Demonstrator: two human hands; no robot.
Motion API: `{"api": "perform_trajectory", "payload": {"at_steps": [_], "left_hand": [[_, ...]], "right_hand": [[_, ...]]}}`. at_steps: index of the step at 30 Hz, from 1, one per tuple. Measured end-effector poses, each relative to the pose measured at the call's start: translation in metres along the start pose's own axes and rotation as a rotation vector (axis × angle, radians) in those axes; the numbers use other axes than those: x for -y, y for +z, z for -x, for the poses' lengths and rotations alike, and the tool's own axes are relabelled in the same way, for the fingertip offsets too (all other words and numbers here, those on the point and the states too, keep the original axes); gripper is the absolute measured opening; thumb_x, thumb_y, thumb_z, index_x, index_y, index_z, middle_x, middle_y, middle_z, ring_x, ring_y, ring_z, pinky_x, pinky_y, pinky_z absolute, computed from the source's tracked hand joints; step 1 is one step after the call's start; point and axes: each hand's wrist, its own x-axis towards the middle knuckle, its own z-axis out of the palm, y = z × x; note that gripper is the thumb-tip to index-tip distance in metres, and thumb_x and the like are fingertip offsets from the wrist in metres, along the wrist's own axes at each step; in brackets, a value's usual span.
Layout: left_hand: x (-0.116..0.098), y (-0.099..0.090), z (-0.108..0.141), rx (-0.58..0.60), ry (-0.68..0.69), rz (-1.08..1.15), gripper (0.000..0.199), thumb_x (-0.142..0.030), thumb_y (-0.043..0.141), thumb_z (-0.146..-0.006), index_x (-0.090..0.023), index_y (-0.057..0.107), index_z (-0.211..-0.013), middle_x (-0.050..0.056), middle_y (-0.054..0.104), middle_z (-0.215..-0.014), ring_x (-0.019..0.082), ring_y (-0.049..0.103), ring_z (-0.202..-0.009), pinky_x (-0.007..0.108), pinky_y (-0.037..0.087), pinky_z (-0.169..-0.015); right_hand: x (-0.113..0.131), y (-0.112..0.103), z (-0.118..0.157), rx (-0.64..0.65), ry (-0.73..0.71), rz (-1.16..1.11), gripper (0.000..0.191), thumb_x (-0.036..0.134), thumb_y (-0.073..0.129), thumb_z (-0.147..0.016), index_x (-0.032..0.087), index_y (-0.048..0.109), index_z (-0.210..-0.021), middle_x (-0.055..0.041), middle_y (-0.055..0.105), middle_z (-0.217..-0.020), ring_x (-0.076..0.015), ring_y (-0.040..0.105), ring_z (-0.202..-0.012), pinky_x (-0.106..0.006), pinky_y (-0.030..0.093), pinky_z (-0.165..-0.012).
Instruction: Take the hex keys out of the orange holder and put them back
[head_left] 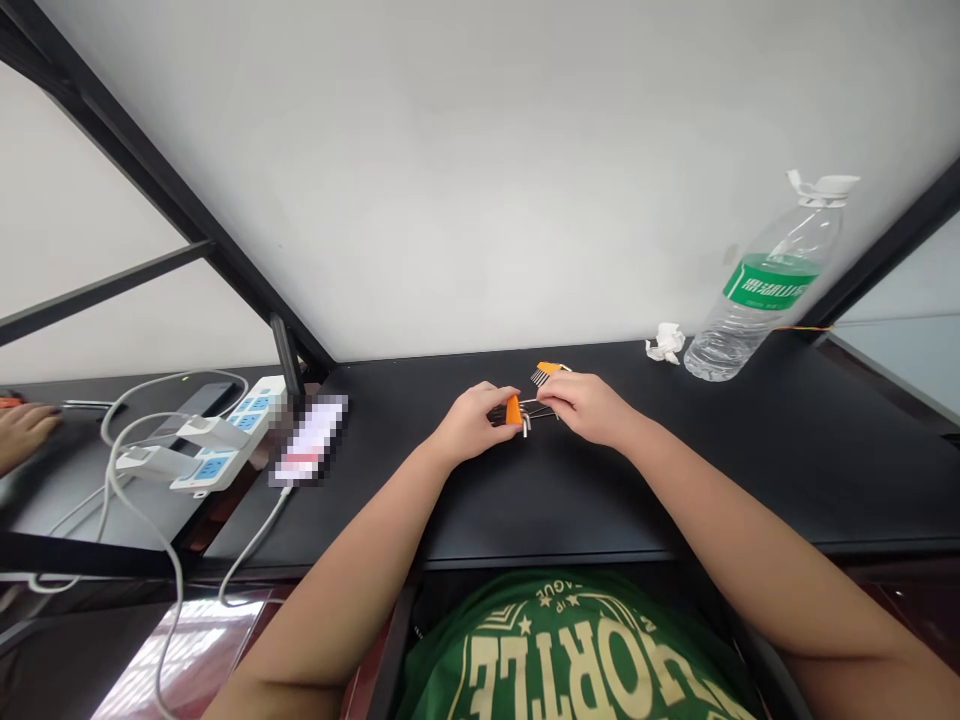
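Note:
An orange holder with several metal hex keys is gripped between the thumb and fingers of my left hand, above the black table. My right hand pinches a thin silver hex key whose other end reaches the holder. Bent ends of other keys stick out by the holder's right side. Just behind my right hand lies a second orange piece with a row of dark prongs, partly hidden by my fingers.
A large clear bottle and crumpled white tissue stand at the back right of the table. On the left are a cabled phone, a power strip, black frame bars and another person's hand.

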Motion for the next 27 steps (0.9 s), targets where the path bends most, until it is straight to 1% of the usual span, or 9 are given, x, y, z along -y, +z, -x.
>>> {"api": "perform_trajectory", "payload": {"at_steps": [6, 9, 11, 13, 16, 18, 21, 24, 27], "left_hand": [[-0.002, 0.001, 0.000, 0.014, 0.018, 0.005, 0.049, -0.030, 0.078, -0.079, -0.026, 0.072, -0.128, 0.005, 0.070, -0.105, 0.020, 0.067, -0.097, 0.035, 0.061, -0.090], [-0.007, 0.001, 0.000, 0.027, 0.043, -0.020, 0.046, -0.026, 0.079, -0.078, -0.028, 0.074, -0.123, 0.005, 0.070, -0.109, 0.022, 0.066, -0.107, 0.037, 0.058, -0.097], [-0.012, 0.001, 0.000, 0.025, 0.049, -0.034, 0.044, -0.026, 0.080, -0.077, -0.029, 0.075, -0.121, 0.006, 0.069, -0.113, 0.024, 0.064, -0.113, 0.039, 0.057, -0.100], [-0.017, 0.002, 0.000, 0.013, 0.043, -0.029, 0.043, -0.028, 0.081, -0.077, -0.029, 0.076, -0.119, 0.007, 0.068, -0.119, 0.026, 0.062, -0.118, 0.041, 0.056, -0.102], [-0.022, 0.003, 0.000, 0.000, 0.054, -0.021, 0.041, -0.029, 0.080, -0.079, -0.029, 0.075, -0.120, 0.007, 0.068, -0.123, 0.028, 0.060, -0.125, 0.044, 0.053, -0.107], [-0.022, 0.004, 0.000, 0.010, 0.077, -0.032, 0.043, -0.027, 0.079, -0.080, -0.029, 0.074, -0.123, 0.007, 0.069, -0.122, 0.028, 0.059, -0.126, 0.046, 0.052, -0.109], [-0.015, 0.005, -0.001, 0.000, 0.056, -0.048, 0.048, -0.027, 0.078, -0.080, -0.028, 0.072, -0.128, 0.009, 0.067, -0.124, 0.027, 0.061, -0.122, 0.044, 0.056, -0.105], [-0.003, 0.005, -0.001, -0.025, 0.004, -0.039, 0.051, -0.029, 0.078, -0.081, -0.028, 0.070, -0.131, 0.009, 0.066, -0.122, 0.025, 0.063, -0.116, 0.042, 0.059, -0.100], [0.007, 0.003, -0.002, -0.028, -0.033, -0.033, 0.052, -0.032, 0.079, -0.081, -0.027, 0.070, -0.132, 0.009, 0.066, -0.119, 0.024, 0.065, -0.111, 0.039, 0.062, -0.096]], "right_hand": [[0.001, 0.003, 0.001, 0.027, 0.006, -0.024, 0.028, 0.022, 0.045, -0.105, 0.020, 0.072, -0.097, -0.0071, 0.071, -0.096, -0.0172, 0.063, -0.085, -0.032, 0.050, -0.075], [0.003, 0.006, -0.001, 0.027, 0.033, -0.144, 0.024, 0.023, 0.050, -0.102, 0.021, 0.073, -0.096, -0.0063, 0.073, -0.096, -0.0178, 0.065, -0.089, -0.034, 0.052, -0.081], [0.005, 0.010, -0.003, 0.015, 0.131, -0.310, 0.017, 0.026, 0.057, -0.099, 0.021, 0.072, -0.094, -0.0050, 0.072, -0.093, -0.0170, 0.065, -0.086, -0.034, 0.052, -0.081], [0.005, 0.016, -0.005, 0.022, 0.299, -0.554, 0.014, 0.034, 0.066, -0.094, 0.020, 0.067, -0.092, -0.0032, 0.069, -0.087, -0.0150, 0.062, -0.077, -0.031, 0.052, -0.072], [0.002, 0.025, -0.006, 0.114, 0.526, -0.882, 0.039, 0.053, 0.075, -0.086, 0.020, 0.053, -0.087, 0.0026, 0.057, -0.072, -0.0103, 0.050, -0.060, -0.024, 0.041, -0.055], [-0.003, 0.028, -0.007, 0.197, 0.599, -0.915, 0.048, 0.062, 0.072, -0.086, 0.021, 0.048, -0.084, 0.0058, 0.048, -0.064, -0.0086, 0.041, -0.054, -0.023, 0.033, -0.051], [-0.011, 0.026, -0.005, 0.159, 0.546, -0.564, 0.043, 0.059, 0.060, -0.096, 0.019, 0.054, -0.083, 0.0022, 0.052, -0.069, -0.0100, 0.045, -0.059, -0.024, 0.036, -0.055], [-0.018, 0.019, -0.001, 0.092, 0.342, -0.034, 0.023, 0.037, 0.057, -0.101, 0.018, 0.066, -0.091, -0.0060, 0.064, -0.095, -0.0136, 0.056, -0.077, -0.027, 0.042, -0.067], [-0.016, 0.015, 0.001, 0.234, 0.223, 0.268, 0.008, 0.022, 0.064, -0.094, 0.018, 0.071, -0.094, -0.0099, 0.065, -0.107, -0.0168, 0.060, -0.083, -0.029, 0.042, -0.067]]}}
